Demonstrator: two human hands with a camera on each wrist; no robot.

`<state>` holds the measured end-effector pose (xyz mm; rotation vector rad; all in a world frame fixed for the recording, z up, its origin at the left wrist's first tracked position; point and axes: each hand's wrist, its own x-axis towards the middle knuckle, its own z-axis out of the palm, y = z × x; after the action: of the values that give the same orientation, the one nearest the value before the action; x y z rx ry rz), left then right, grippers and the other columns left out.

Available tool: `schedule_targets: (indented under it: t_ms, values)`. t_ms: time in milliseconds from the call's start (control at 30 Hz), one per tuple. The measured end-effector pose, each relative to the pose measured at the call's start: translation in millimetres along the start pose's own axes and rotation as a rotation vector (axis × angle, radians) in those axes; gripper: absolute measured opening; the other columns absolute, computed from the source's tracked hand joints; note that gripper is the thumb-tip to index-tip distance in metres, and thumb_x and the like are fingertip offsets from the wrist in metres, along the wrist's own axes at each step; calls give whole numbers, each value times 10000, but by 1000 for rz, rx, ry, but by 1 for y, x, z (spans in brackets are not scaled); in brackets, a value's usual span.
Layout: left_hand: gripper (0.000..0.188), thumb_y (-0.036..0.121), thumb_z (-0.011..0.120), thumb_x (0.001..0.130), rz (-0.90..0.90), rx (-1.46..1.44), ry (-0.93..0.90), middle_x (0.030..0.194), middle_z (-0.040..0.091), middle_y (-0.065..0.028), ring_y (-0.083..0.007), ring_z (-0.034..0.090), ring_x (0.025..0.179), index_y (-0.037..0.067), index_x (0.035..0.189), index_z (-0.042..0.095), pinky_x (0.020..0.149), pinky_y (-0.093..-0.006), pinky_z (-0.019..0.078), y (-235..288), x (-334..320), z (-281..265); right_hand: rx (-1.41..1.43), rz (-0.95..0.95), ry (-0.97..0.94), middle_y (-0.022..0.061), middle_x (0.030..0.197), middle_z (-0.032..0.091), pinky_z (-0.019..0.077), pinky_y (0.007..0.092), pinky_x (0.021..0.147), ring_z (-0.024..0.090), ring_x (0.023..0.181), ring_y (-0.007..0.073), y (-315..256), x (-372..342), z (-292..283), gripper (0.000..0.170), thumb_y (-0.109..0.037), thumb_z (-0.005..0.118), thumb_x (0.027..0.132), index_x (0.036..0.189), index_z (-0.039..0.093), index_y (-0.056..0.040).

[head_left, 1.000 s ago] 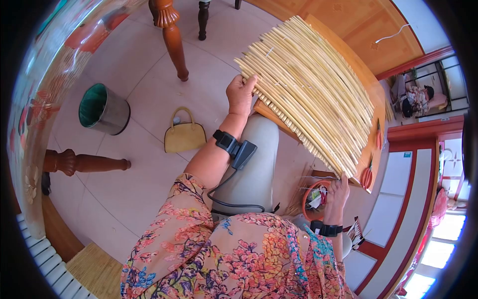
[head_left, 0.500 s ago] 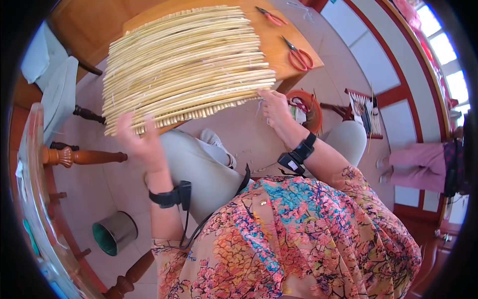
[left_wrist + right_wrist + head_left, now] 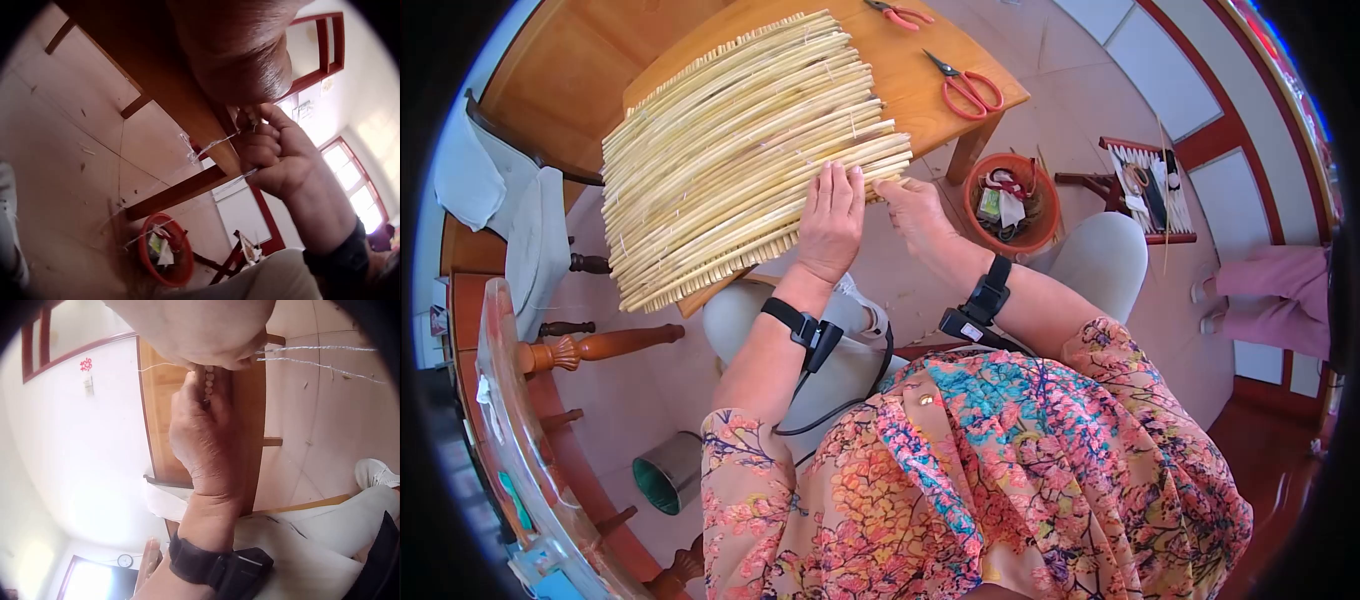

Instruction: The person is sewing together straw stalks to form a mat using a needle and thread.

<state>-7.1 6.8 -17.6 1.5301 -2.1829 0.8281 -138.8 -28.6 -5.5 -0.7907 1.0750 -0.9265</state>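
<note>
Overhanging table edge (image 3: 930, 121): stick mat (image 3: 740, 150)

Desk (image 3: 920, 75), one: top largely hidden under a reed mat (image 3: 735, 165). Left hand (image 3: 832, 228), thumb out of sight from above. Right hand (image 3: 918, 215), cut off at its wrist view's upper edge. Basket (image 3: 1052, 222): contents too small for me to name. Bystander (image 3: 1275, 290): upper body lost at right.

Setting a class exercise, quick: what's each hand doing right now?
Left hand: closed, gripping the stick mat.
Right hand: closed, pinching the stick mat's corner.
</note>
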Motion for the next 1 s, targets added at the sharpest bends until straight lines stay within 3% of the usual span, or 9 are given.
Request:
schedule_targets:
  t_ms: [67, 133, 333, 367, 433, 867, 933, 1000]
  values:
    - [357, 111, 437, 823, 31, 52, -6, 1139, 510, -214, -326, 496, 1100, -29, 1140, 520, 907, -410, 428, -1, 3, 0, 29, -1, 20, -65, 522, 391, 216, 211, 352, 318, 391, 36, -1, 0, -1, 167, -234, 619, 793, 737, 558, -90]
    - [348, 102, 451, 816, 20, 57, -2, 1135, 519, -201, -316, 506, 1089, -24, 1131, 529, 912, -399, 430, 1, 6, 0, 17, 34, 23, -7, 712, 577, 359, 231, 507, 456, 585, 53, -2, 1, -3, 236, -161, 606, 771, 914, 647, 22]
    - [345, 106, 464, 815, 0, 42, 4, 1125, 531, -189, -311, 520, 1073, -4, 1134, 536, 902, -395, 438, 8, 12, 4, 1, 72, 16, 29, 767, 607, 394, 249, 568, 495, 652, 80, -10, 5, -11, 233, -153, 610, 765, 911, 650, 25]
    - [354, 121, 444, 827, 6, 40, 4, 1132, 524, -194, -318, 515, 1081, 5, 1151, 527, 899, -404, 435, 5, 12, 3, 8, 69, 12, 29, 767, 607, 394, 249, 568, 495, 652, 80, -11, 5, -8, 233, -153, 610, 765, 911, 650, 25]
    - [358, 122, 445, 827, 5, 17, 23, 1132, 523, -199, -322, 517, 1077, 10, 1157, 524, 896, -408, 437, -7, -4, -3, -31, 14, 34, -36, 543, 407, 246, 228, 367, 340, 409, 62, -2, -3, 11, 177, -220, 607, 785, 761, 564, -50]
    - [350, 112, 504, 816, 51, 58, 17, 1110, 542, -214, -324, 536, 1046, 13, 1151, 528, 884, -400, 448, -7, 5, -23, 10, 86, -9, -46, 538, 380, 213, 234, 365, 304, 411, 54, -19, -15, 11, 187, -226, 578, 797, 711, 504, -77]
    - [350, 103, 496, 819, 38, 52, 22, 1115, 540, -215, -325, 536, 1048, 6, 1154, 520, 887, -400, 447, -10, 9, -24, -55, 80, 0, 2, 507, 435, 228, 286, 332, 355, 374, 94, -27, -12, 12, 244, -246, 602, 754, 728, 596, -4]
    - [349, 94, 489, 822, 27, 48, 36, 1120, 538, -217, -325, 536, 1050, 0, 1157, 512, 889, -400, 445, -15, 16, -26, -57, 76, -24, 0, 498, 419, 221, 286, 330, 346, 366, 96, -38, -11, 16, 240, -246, 594, 756, 696, 576, -14]
